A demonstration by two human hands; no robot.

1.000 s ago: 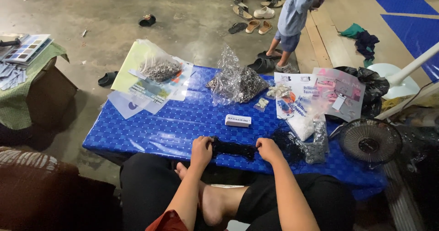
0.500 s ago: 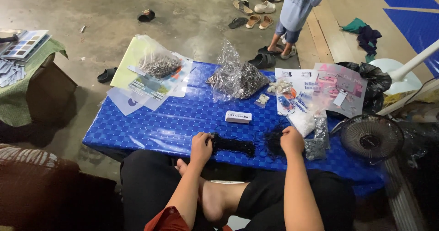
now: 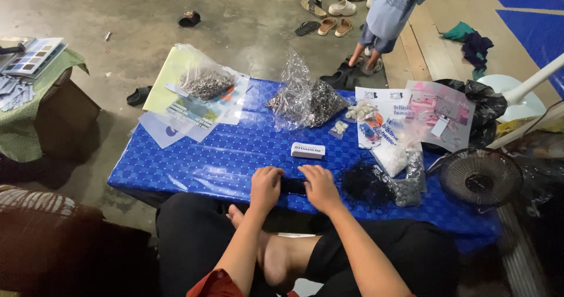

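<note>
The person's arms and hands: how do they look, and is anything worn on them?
Both forearms are bare, with no long sleeves. The left hand and the right hand wear no gloves; no rings, watch or bracelets are visible. A red sleeve edge shows at the left upper arm.

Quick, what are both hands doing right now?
Left hand: curled shut on the small black item.
Right hand: curled on the same black item's other end.
</note>
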